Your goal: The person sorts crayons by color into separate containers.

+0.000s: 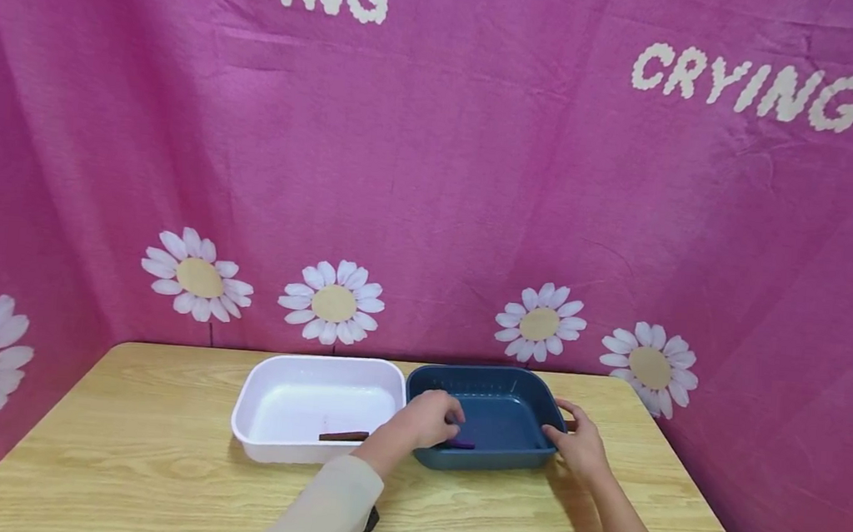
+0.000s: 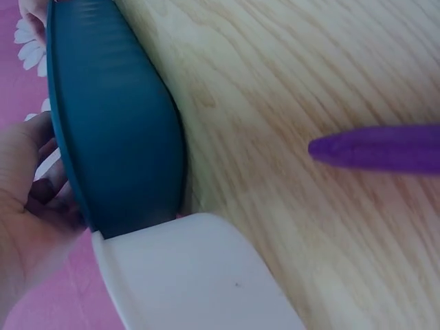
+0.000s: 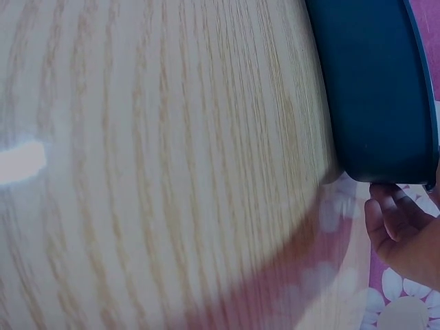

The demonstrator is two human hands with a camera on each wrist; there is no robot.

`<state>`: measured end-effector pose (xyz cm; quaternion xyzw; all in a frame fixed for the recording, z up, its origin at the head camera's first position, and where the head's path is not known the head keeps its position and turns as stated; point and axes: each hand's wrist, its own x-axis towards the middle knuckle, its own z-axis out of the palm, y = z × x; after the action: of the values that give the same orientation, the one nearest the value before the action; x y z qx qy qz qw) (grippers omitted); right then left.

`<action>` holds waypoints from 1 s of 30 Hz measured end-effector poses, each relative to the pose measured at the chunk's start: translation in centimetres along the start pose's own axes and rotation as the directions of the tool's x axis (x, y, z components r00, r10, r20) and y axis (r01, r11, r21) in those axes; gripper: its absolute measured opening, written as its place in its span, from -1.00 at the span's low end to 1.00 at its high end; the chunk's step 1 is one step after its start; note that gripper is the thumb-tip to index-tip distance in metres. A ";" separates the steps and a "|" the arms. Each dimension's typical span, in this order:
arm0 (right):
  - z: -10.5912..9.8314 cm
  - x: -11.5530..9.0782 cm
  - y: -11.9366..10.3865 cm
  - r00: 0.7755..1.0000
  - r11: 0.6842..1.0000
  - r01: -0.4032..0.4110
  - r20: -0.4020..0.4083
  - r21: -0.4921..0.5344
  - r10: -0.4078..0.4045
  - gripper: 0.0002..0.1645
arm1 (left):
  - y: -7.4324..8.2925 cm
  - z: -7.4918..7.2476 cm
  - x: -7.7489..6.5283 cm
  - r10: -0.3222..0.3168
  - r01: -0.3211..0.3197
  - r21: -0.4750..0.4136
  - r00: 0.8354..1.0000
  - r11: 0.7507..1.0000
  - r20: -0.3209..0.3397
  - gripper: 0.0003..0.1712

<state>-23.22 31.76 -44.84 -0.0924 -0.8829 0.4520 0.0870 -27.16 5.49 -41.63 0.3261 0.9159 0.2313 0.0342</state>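
A navy-blue plastic basin (image 1: 497, 418) stands on the table, with a purple stick-like thing (image 1: 461, 445) lying inside along its near wall. My left hand (image 1: 429, 418) reaches over the basin's near left side, fingers loosely bent downward, fingertips just above the purple thing. In the left wrist view, that hand's fingers (image 2: 51, 185) show past the rim, their tips partly hidden. At the basin's right end, my right hand (image 1: 581, 445) grips the wall, thumb over the rim and fingers outside. In the right wrist view, its fingers (image 3: 395, 213) lie against the basin's outer end.
To the left, a white basin (image 1: 244, 427) adjoins the blue one, with a dark brown stick-like thing (image 1: 344, 436) inside along its near wall. A purple pointed thing (image 2: 378, 148) shows over the wooden table (image 2: 275, 82) in the left wrist view. Behind hangs a magenta cloth (image 1: 434, 175) with daisies.
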 end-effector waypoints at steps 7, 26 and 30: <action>-0.2 -0.2 -0.2 1.000 1.000 0.004 0.004 0.004 -0.004 -0.36 | 0.0 -1.0 -0.9 0.063 -0.063 0.008 0.998 0.998 0.000 -0.79; -0.3 0.0 -0.3 1.000 1.000 -0.003 0.029 0.017 0.003 -0.35 | -1.0 -3.6 -6.7 0.173 -0.174 -0.047 0.985 0.984 -0.018 -0.81; -0.2 -0.1 -0.3 1.000 1.000 -0.004 0.025 0.027 0.004 -0.35 | -1.3 -4.2 -8.3 0.175 -0.180 -0.094 0.983 0.979 -0.055 -0.81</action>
<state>-23.06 31.72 -44.51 -0.0873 -0.8776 0.4651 0.0763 -22.29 -2.14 -39.18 0.3989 0.8712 0.2859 0.0083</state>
